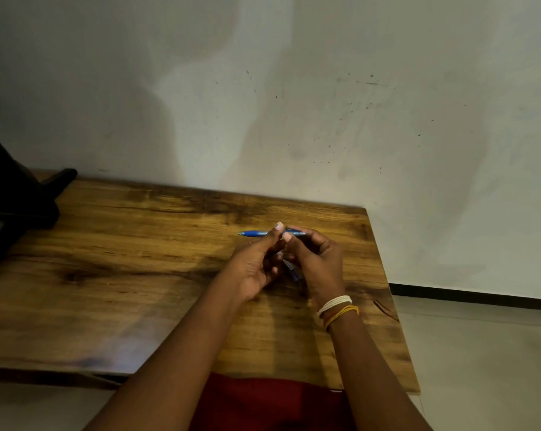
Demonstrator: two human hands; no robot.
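so the person is holding a blue pen (254,233) up just above the counter (123,275), lying level with the tip pointing left. The left grip (256,265) is pinching the barrel around the middle, and the right grip (317,262) is curling its fingers round the back end. A second blue piece (292,270) is hanging lower between the palms; can't tell what it is or which side has it. I'm guessing the pen is light, stiff and a bit slick, so taking it mid-barrel makes sense, and twisting hard could make it slip. There's plenty of open wood to the left. The right edge of the counter is running fairly near the right wrist, so anything dropped could be rolling off to the floor (480,353)
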